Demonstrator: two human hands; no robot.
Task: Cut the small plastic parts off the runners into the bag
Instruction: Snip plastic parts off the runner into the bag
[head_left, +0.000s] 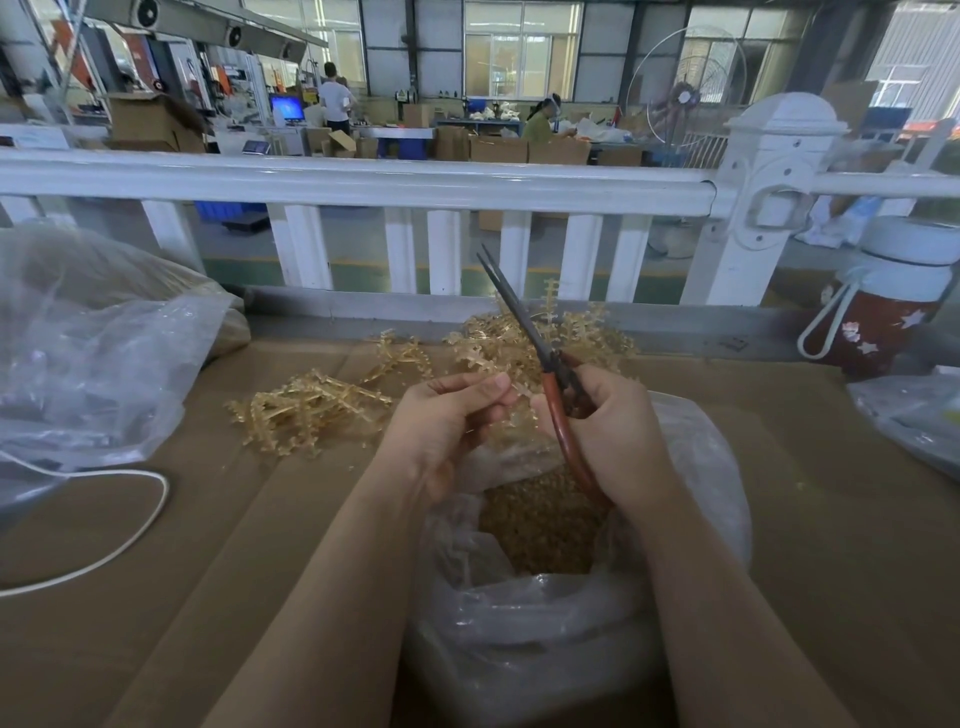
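My right hand (608, 431) grips red-handled scissors (524, 327) whose dark blades point up and away, nearly closed. My left hand (447, 421) pinches a thin, pale plastic runner piece (519, 389) between thumb and fingers, right beside the scissor handles. Both hands hover over an open clear plastic bag (701, 467) that holds a heap of small amber cut parts (540, 525). Two piles of amber runners lie on the table: one to the left (306, 410), one behind the hands (498, 338).
The table is covered in brown cardboard (208, 545). A large clear bag (88, 364) lies at the left, with a white cable (130, 540) below it. A red bottle with a white lid (883, 312) and another bag (914, 415) sit at the right. A white railing (363, 182) borders the far edge.
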